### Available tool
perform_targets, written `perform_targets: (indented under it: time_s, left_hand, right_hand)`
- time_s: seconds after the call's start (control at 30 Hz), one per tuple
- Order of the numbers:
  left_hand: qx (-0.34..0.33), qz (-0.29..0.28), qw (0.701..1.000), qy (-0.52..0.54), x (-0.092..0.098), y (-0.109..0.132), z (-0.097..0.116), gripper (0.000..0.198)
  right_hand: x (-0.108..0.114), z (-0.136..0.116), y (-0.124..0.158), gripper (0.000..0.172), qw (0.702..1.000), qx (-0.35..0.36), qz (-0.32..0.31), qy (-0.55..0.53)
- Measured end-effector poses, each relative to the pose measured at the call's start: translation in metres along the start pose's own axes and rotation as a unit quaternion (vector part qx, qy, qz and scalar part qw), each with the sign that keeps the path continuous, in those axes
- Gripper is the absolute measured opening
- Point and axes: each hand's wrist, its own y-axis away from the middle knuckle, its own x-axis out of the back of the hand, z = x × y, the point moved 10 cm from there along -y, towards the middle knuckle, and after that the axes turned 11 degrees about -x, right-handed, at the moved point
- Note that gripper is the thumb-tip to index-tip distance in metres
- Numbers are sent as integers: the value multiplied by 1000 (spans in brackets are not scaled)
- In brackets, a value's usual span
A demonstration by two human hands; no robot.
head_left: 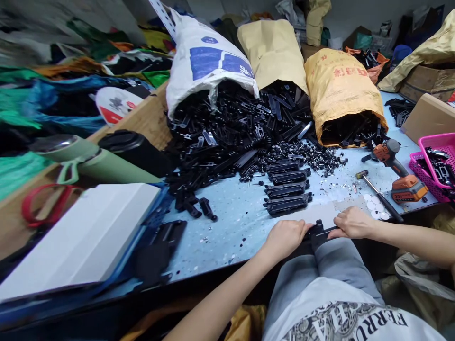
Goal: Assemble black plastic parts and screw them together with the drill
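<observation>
At the table's front edge, just above my lap, my left hand [288,237] and my right hand [351,222] are closed on the two ends of a black plastic part [318,229]. A knob sticks up from its middle; the fingers cover much of the rest. Just beyond my left hand lies a stack of long black assembled parts [287,203], side by side on the blue table [216,237]. Several white round discs [376,206] lie past my right hand, beside a hammer [379,195] with a black handle.
White [209,52], tan [272,52] and yellow [343,80] sacks spill black parts [220,132] and small screws [305,154] across the back. An orange cordless drill [400,170] and pink basket [426,163] stand right. Left are a green bottle [103,163], red scissors [30,208] and white box [85,232].
</observation>
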Motion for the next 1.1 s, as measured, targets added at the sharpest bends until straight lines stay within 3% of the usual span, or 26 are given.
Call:
perform_targets:
  time_s: [0.1, 0.2, 0.37, 0.43, 0.47, 0.57, 0.63, 0.7, 0.8, 0.87, 0.93, 1.0, 1.1]
  left_hand:
    - [-135, -19, 987, 83, 0, 12, 28, 63]
    - [-263, 37, 934, 238, 13, 46, 70, 64]
    - [-277, 172, 866, 380, 35, 80, 99, 59]
    - [-286, 224, 849, 384, 42, 81, 99, 57]
    - [-286, 252, 845, 375, 44, 81, 96, 56]
    - [-302, 336, 835, 315, 42, 84, 94, 58]
    - [-312, 370, 834, 264, 30, 89, 96, 59]
    - [-300, 376, 851, 211, 14, 88, 93, 58]
    - [-285, 314, 900, 99, -12, 72, 75, 62]
    - [-243, 233, 941, 20, -29, 53, 46, 63]
    - [-159, 139, 977, -35, -47, 33, 5, 55]
    - [-61, 91, 992, -68, -56, 21, -30, 45]
    - [49, 94, 992, -73, -54, 2, -52, 56]
  right_hand:
    - [16, -17, 15, 70, 993, 73, 41, -88]
    - [28, -55, 35, 67, 960, 164, 37, -222]
    - [21, -117, 48, 64, 882, 275, 21, -382]
    - [2, -123, 37, 63, 894, 227, 34, -385]
    - [-10, -118, 27, 63, 915, 158, 54, -369]
    - [-43, -92, 8, 56, 945, -76, 119, -296]
    - [-51, -83, 5, 46, 938, -151, 150, -275]
    - [-43, -67, 4, 35, 921, -181, 195, -286]
    - [-12, -23, 3, 32, 902, -186, 264, -286]
    - [14, 14, 6, 32, 907, -171, 299, -242]
    - [36, 65, 19, 29, 905, -209, 322, -185]
    - [52, 121, 40, 29, 901, -279, 308, -126]
    - [78, 195, 83, 40, 877, -386, 287, -3]
